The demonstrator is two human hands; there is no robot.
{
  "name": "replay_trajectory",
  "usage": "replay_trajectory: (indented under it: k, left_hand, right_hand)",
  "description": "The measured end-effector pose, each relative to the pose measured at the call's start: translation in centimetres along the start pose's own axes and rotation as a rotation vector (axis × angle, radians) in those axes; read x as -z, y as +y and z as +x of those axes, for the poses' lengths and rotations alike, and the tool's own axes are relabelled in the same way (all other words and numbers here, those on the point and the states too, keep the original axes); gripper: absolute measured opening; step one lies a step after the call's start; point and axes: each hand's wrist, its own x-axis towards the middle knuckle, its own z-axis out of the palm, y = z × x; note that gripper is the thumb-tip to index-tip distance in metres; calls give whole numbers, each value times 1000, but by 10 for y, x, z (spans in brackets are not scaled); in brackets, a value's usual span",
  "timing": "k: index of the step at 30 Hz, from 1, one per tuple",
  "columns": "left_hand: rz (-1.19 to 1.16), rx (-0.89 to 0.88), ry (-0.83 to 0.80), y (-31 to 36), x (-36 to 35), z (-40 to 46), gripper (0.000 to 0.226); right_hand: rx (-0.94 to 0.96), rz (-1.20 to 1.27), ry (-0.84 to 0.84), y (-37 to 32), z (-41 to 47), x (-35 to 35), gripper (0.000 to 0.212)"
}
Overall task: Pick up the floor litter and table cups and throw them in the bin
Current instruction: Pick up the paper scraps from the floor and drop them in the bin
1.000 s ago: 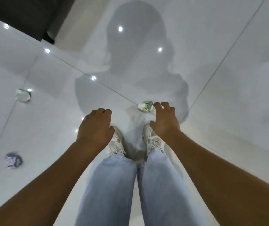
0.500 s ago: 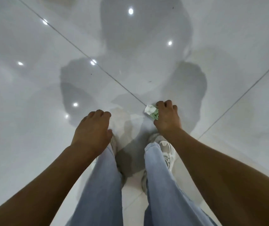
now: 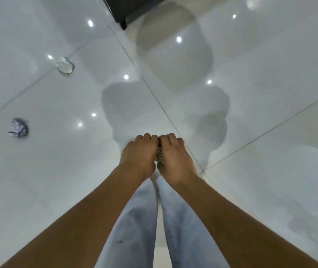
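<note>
My left hand (image 3: 139, 154) and my right hand (image 3: 174, 154) are pressed together in front of my legs, above the glossy white floor. Between them only a sliver of the crumpled green-and-white paper (image 3: 159, 154) shows; both hands close around it. Two more pieces of litter lie on the floor to the left: a white crumpled paper (image 3: 64, 65) farther away and a purple-white crumpled paper (image 3: 19, 128) nearer the left edge. No bin or cups are in view.
A dark piece of furniture (image 3: 129, 6) stands at the top centre with its foot on the tiles. My jeans-clad legs (image 3: 146, 219) fill the lower middle. Grey tile joints cross the shiny floor (image 3: 260, 171).
My right hand has lifted the green-and-white paper off the floor. My left hand has moved right to join it, so both now cup the paper. The view has swung, bringing the two other papers into sight.
</note>
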Motion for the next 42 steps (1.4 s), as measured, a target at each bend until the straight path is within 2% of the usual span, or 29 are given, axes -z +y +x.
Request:
replay_trajectory:
  k: [4, 9, 15, 23, 34, 42]
  left_hand:
    - [-141, 58, 55, -16, 34, -57, 34]
    - [-166, 161, 115, -60, 64, -111, 20]
    - [-237, 302, 174, -143, 88, -165, 25]
    - [-329, 472, 233, -257, 117, -211, 34]
    - [-508, 594, 221, -356, 147, -179, 38]
    - [-605, 595, 283, -447, 161, -80, 30]
  right_hand:
    - [75, -73, 9, -59, -30, 27, 44]
    - [173, -176, -55, -133, -50, 40, 50]
    - [232, -244, -104, -220, -46, 45, 71]
    - [185, -322, -84, -315, 4, 57, 69]
    - [92, -394, -142, -377, 135, 65, 63]
    - [85, -442, -149, -401, 271, 29, 61]
